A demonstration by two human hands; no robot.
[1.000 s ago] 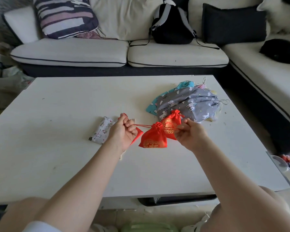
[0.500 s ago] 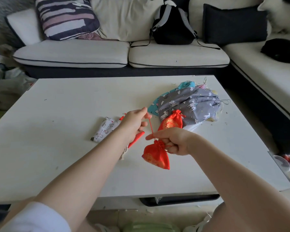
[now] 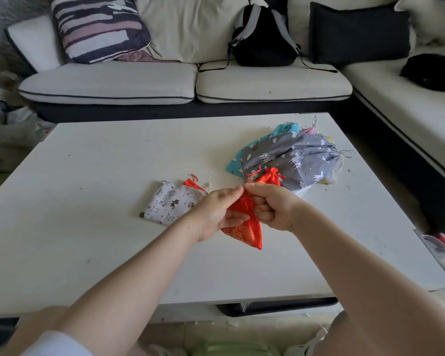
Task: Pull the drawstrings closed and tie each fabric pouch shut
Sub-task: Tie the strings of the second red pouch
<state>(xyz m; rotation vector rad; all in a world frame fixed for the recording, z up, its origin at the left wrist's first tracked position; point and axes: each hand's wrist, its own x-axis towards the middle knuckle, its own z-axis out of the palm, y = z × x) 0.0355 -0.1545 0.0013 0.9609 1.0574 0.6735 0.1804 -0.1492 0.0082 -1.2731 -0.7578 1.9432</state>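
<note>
A small red pouch (image 3: 249,232) with gold pattern hangs between my two hands above the white table (image 3: 88,227). Its neck is gathered tight. My left hand (image 3: 217,210) grips the gathered neck from the left. My right hand (image 3: 272,205) pinches the red drawstring at the neck from the right. A second red pouch (image 3: 269,178), cinched, lies just behind my right hand. A white printed pouch (image 3: 170,202) lies flat to the left, with a red pouch (image 3: 192,183) partly tucked behind it.
A heap of larger pouches lies at the table's right rear, with a grey animal-print pouch (image 3: 301,160) on top and a teal one (image 3: 284,129) under it. A sofa (image 3: 139,83) with cushions and a black backpack (image 3: 263,37) stands behind.
The hands were apart, pulling the drawstrings sideways, then the left hand lifted a string upward. Now both hands have come together at the pouch's neck.
</note>
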